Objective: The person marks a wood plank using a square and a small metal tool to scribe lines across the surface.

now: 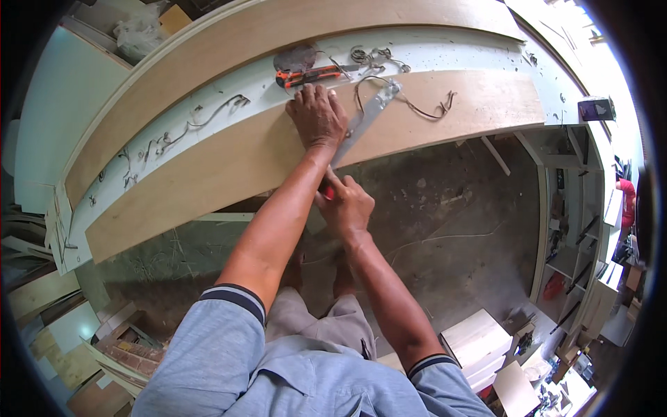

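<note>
My left hand [317, 118] presses on the pale wooden board [180, 174], its fingers lying on it beside the metal strip [368, 115], which runs diagonally across the board. My right hand [347, 208] is just below the board's front edge, closed on a red-handled tool [326, 189] at the strip's lower end; the tool's working part is hard to make out. An orange-and-black utility knife [309, 75] lies just beyond my left fingers, near a dark round object [295, 57]. Thin curled offcuts [438, 110] lie around the board.
A second long board [208, 35] lies behind on the white bench [458, 52]. A small dark box [596, 108] is at the right end. Shelving [570, 208] stands right. Wood pieces are stacked lower right [476, 344] and left [52, 326]. A person in red [627, 205] shows at the far right.
</note>
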`<act>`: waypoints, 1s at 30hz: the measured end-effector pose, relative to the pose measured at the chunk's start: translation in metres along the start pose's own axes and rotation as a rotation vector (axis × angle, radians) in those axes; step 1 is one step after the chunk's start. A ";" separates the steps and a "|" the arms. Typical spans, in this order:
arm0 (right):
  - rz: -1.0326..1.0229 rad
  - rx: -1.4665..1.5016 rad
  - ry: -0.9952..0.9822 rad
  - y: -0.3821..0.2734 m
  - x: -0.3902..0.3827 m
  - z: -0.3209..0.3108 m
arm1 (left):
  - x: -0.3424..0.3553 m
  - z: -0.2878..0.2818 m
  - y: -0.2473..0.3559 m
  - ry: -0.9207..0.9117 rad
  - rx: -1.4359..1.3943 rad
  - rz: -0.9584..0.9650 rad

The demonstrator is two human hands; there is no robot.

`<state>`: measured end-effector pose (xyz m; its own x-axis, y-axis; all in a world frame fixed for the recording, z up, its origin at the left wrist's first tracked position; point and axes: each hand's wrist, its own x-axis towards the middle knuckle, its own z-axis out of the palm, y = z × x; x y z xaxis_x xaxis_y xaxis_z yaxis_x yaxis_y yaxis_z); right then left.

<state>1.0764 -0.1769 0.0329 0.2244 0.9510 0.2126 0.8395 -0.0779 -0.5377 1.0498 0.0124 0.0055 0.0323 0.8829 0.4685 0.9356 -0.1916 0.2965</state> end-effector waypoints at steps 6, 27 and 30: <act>0.115 -0.062 -0.085 -0.005 0.002 0.008 | 0.002 -0.021 -0.041 0.013 -0.231 0.085; 0.048 -0.104 -0.136 -0.063 -0.023 0.020 | 0.001 -0.067 -0.157 -0.108 0.032 0.117; 0.060 -0.092 -0.100 -0.074 -0.027 0.029 | -0.001 -0.065 -0.159 -0.029 0.015 0.126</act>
<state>0.9938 -0.1884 0.0433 0.2290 0.9685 0.0974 0.8688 -0.1582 -0.4692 0.8784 0.0141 0.0114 0.1602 0.8644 0.4766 0.9287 -0.2956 0.2239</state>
